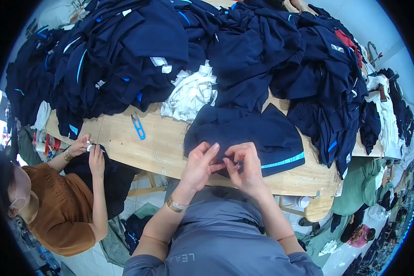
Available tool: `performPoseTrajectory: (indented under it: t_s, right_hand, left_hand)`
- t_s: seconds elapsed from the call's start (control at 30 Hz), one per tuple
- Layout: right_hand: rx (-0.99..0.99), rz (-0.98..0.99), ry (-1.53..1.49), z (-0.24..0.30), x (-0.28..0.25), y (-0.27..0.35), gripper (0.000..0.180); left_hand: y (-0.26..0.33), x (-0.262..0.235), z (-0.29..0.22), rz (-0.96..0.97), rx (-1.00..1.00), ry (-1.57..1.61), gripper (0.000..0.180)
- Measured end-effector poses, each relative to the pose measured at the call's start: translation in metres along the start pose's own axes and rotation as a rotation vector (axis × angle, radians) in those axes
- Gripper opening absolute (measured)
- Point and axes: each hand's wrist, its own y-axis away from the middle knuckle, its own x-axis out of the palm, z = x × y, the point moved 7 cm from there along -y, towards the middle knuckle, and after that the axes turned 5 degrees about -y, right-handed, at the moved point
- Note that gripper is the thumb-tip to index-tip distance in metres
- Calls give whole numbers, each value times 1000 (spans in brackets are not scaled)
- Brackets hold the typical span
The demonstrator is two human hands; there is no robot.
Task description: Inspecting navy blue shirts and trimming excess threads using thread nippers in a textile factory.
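Note:
A dark navy garment [248, 133] with a light-blue stripe [283, 161] along its lower right edge lies on the table right in front of me. Over its near edge, my left hand [198, 166] is half curled, fingers apart, and nothing shows in it. Close beside it, my right hand [247, 171] is closed in a pinch, thumb against fingers. Something small and dark shows at those fingertips, too small to name. Blue-handled thread snips [138, 128] lie on the bare wood to the left, away from both hands.
Navy garments [152, 37] are heaped across the far side of the wooden table [165, 142]. A bundle of white labels or strips [191, 94] sits mid-table. At left, a co-worker in a brown shirt [64, 207] handles a dark garment. A stool [318, 209] stands under the table's right side.

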Motion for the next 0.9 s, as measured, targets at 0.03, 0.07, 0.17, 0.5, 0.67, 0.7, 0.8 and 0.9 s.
performPoseTrajectory:
  t_s: [0.03, 0.07, 0.17, 0.5, 0.67, 0.7, 0.8, 0.9]
  right_hand:
    - [-45, 16, 32, 1, 2, 0, 31]
    - [-90, 32, 66, 3, 3, -1, 31]
    - [-18, -37, -53, -6, -9, 3, 30]
    - [345, -277, -425, -47, -27, 18, 34]
    - [325, -59, 29, -45, -18, 13, 42]
    - [297, -6, 96, -44, -15, 13, 42]
    - [358, 35, 84, -53, -13, 17, 39]
    - [378, 32, 38, -59, -12, 16, 36]
  left_hand:
    - [0, 0, -2, -39, -15, 16, 14]
    - [1, 1, -4, -78, -29, 33, 14]
    - [2, 11, -7, -178, -70, 78, 15]
    - [0, 12, 29, -78, -164, 198, 20]
    - [5, 25, 71, 82, -264, 265, 45]
    - [5, 27, 74, 150, -234, 239, 51]
    - [4, 28, 79, 189, -184, 131, 57]
    - [5, 27, 72, 184, -190, 81, 60]
